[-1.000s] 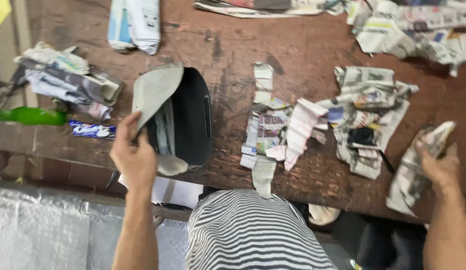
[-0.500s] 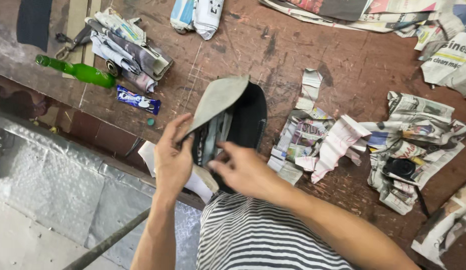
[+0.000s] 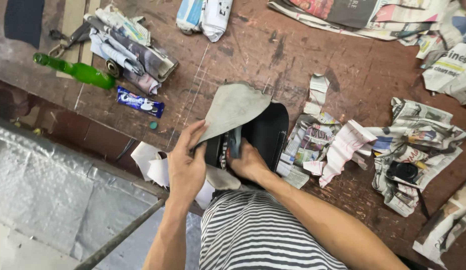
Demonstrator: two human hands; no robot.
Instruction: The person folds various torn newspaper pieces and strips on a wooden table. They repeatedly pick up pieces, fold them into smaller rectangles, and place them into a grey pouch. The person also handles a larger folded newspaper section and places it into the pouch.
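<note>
Grey flap (image 3: 233,107) of a black bag (image 3: 267,131), pinched along its lower edge by our left hand (image 3: 187,162), fingers closed on it and lifting it clear of the opening. Our right hand (image 3: 247,162) reaches into the bag's mouth, fingers curled around crumpled paper stuffing (image 3: 234,142) inside; we cannot tell how firmly they close on it. The bag lies at the centre of the frame on a worn brown wooden table (image 3: 273,50), its open end toward our striped shirt (image 3: 258,235). Torn newspaper scraps (image 3: 320,140) lie just right of the bag, with a larger crumpled heap (image 3: 418,150) farther right. White paper pieces (image 3: 150,165) overhang the table edge beside the left wrist. At upper left, a green glass bottle (image 3: 78,71) lies on its side next to a folded newspaper bundle (image 3: 128,47), and a blue snack wrapper (image 3: 140,101) sits below them. Two rolled paper packets (image 3: 203,15) rest at the top centre.
</note>
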